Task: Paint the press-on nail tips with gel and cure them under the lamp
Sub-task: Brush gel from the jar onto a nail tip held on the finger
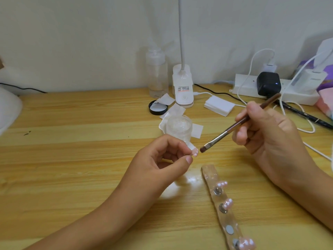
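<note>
Left hand (pixel 162 159): raised above the tabletop (pixel 72 141), forearm entering from the lower left.
Left fingers (pixel 180 147): curled; a pink nail tip (pixel 195 152) is pinched between thumb and forefinger, with the remaining fingers folded into the palm.
Right hand (pixel 266 130): raised to the right of the left hand, with a gel brush (pixel 234 127) held pen-fashion.
Right fingers (pixel 240 136): closed round the brown handle, which slants up and to the right past the thumb.
Brush head: the flat bristles are pointed down-left and lie just beside the pinched nail tip; whether they touch it cannot be told.
Holder strip (pixel 221 201): laid flat on the tabletop below the brush, running toward the lower right edge.
Mounted tips (pixel 228 202): three pink groups are seen along the strip, and one round mount between them is bare.
Gel jar (pixel 179 128): uncapped, standing on white wipes just behind the left fingers, with clear contents visible.
Black lid (pixel 158 107): placed inner side up behind the jar.
Wipe stack (pixel 219 106): a white pile set right of the lid.
Clip lamp (pixel 182 87): white, at the back of the tabletop, with its neck rising out of view.
Clear bottle (pixel 157 73): upright, just left of the clip lamp.
Power strip (pixel 252 85): at the back right, with adapters and white cables plugged in.
</note>
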Demonstrator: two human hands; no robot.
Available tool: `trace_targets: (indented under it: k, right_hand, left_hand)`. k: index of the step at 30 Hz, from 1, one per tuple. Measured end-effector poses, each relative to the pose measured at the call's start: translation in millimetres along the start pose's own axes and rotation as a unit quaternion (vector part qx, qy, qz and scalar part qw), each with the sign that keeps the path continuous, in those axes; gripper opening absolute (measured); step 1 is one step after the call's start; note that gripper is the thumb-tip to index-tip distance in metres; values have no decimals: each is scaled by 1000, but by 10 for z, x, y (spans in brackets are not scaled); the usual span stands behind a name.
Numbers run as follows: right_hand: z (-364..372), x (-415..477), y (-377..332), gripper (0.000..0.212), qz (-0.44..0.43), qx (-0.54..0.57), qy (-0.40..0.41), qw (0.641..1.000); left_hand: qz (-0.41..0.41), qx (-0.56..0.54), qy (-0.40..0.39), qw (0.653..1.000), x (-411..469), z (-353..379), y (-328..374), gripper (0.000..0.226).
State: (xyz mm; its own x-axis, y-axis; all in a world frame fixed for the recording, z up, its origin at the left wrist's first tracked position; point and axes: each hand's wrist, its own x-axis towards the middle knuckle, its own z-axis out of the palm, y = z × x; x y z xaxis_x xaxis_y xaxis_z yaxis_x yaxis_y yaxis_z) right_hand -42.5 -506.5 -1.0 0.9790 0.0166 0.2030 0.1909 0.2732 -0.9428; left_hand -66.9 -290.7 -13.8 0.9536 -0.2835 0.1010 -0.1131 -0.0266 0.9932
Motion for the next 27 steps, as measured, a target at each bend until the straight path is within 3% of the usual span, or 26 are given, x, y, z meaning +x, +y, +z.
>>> trace_targets:
  k: [15,22,27]
  right_hand:
    - [13,-2,19,25,-32,-44,30,998]
    - [-36,12,55,21,-49,-23,-29,998]
    - [-66,11,83,19,-63,-58,-20,996]
  left_hand:
    - [8,9,-9,1000,-9,-19,-20,7]
    - [9,7,-8,1000,-2,-15,-34,7]
    - [3,-3,-4,1000,-1,-19,-30,11]
